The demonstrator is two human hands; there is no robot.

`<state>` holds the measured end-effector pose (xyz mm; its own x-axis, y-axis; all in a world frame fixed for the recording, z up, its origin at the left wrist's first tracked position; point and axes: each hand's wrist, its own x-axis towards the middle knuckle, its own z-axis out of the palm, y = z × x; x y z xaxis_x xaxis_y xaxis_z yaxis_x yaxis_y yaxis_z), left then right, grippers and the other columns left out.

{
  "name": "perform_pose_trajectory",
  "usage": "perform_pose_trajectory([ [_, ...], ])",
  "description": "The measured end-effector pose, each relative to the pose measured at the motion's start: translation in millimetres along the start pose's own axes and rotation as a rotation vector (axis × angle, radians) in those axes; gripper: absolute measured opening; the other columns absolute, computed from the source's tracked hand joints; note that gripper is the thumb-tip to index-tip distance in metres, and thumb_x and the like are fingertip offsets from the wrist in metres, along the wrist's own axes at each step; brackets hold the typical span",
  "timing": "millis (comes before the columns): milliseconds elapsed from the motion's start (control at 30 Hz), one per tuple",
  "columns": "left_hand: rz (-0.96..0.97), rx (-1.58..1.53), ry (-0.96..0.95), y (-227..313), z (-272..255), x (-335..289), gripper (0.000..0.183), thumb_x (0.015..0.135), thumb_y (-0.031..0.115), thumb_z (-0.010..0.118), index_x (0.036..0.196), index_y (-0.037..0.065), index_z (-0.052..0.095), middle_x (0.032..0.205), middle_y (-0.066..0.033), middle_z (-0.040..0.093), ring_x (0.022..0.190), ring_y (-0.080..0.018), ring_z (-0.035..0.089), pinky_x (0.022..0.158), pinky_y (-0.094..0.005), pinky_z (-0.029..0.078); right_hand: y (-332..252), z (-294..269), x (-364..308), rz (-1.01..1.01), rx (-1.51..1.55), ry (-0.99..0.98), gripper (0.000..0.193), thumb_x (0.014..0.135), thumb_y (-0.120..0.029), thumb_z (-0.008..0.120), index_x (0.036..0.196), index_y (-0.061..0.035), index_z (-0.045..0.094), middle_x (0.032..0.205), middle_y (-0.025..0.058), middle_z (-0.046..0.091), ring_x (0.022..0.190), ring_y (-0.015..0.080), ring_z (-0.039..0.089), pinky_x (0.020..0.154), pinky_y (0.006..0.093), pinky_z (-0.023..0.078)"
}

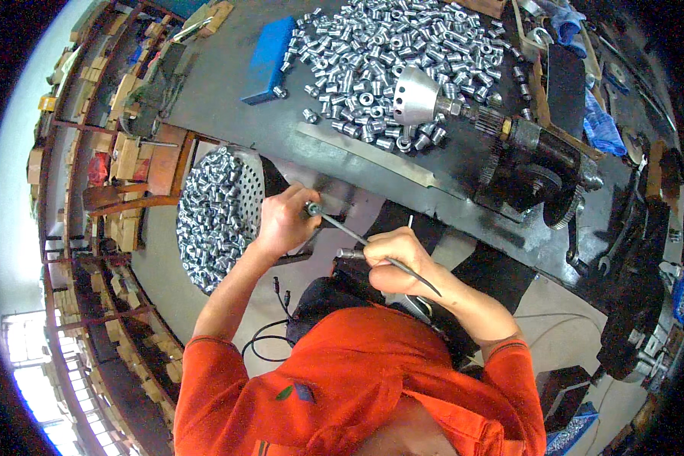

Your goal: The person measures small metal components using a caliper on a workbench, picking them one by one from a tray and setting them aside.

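Observation:
My left hand [283,218] is closed around a small metal sleeve [312,207], whose round end shows at the fingertips. A thin grey metal rod [346,229] runs from that sleeve across to my right hand [397,258]. The fingers of my right hand are wrapped round the rod, and its tapered end [422,282] sticks out past the wrist. Right beside the right fingers is a short silver cylinder [349,253]; whether the hand also grips it I cannot tell. Both hands are in front of the bench edge, above my lap.
A large heap of shiny metal sleeves [403,45] covers the bench [220,83], with a blue block [270,61] beside it. A geared machine [539,163] with a silver cone [416,95] stands right. A perforated basket [252,190] of sleeves is left, near shelves [72,190].

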<state>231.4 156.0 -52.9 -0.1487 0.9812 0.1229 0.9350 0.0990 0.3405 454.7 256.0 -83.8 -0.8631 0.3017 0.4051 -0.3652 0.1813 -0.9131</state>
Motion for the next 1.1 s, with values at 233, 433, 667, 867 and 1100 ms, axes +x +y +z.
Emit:
perform_pose_trajectory([
  [233,0.150,0.065,-0.019,11,5,4,0.028,0.061,0.012,0.071,0.087,0.009,0.060,0.074,-0.0093,0.056,0.063,-0.0303,0.059,0.055,-0.0388,0.047,7,8,-2,-0.171,-0.372,0.043,0.028,0.060,-0.020,0.067,0.060,-0.0078,0.041,0.058,0.0076,0.042,0.051,0.0277,0.050,0.046,0.0392,0.039],
  [433,0.052,0.093,0.094,-18,-22,60,0.022,0.065,0.017,0.070,0.084,0.007,0.065,0.075,-0.0130,0.061,0.064,-0.0323,0.060,0.058,-0.0395,0.048,3,14,-6,-0.285,-0.482,0.138,0.022,0.057,-0.015,0.067,0.062,-0.0101,0.046,0.060,0.0056,0.042,0.051,0.0257,0.051,0.043,0.0389,0.042],
  [667,-0.170,-0.965,0.124,-11,-36,179,0.042,0.082,0.016,0.063,0.118,-0.002,0.050,0.083,-0.0058,0.064,0.064,-0.0122,0.059,0.059,-0.0277,0.046,22,14,-9,-0.144,-0.365,0.010,0.023,0.063,-0.020,0.069,0.066,-0.0077,0.050,0.063,0.0085,0.047,0.057,0.0311,0.053,0.050,0.0420,0.041],
  [867,-0.135,-0.346,-0.200,-28,-90,115,0.038,0.085,0.016,0.062,0.119,0.003,0.054,0.091,-0.0055,0.065,0.069,-0.0106,0.059,0.062,-0.0266,0.046,22,12,-13,-0.088,-0.357,0.063,0.029,0.060,-0.017,0.070,0.062,-0.0084,0.043,0.061,0.0078,0.044,0.051,0.0295,0.048,0.046,0.0403,0.035],
  [1100,-0.462,0.271,-0.348,-117,-92,-59,0.032,0.073,0.028,0.069,0.099,0.010,0.066,0.080,-0.0142,0.066,0.076,-0.0324,0.064,0.068,-0.0402,0.049,21,20,-7,-0.082,-0.291,0.071,0.029,0.058,-0.011,0.068,0.058,-0.0077,0.039,0.055,0.0080,0.040,0.047,0.0293,0.045,0.043,0.0392,0.032],
])
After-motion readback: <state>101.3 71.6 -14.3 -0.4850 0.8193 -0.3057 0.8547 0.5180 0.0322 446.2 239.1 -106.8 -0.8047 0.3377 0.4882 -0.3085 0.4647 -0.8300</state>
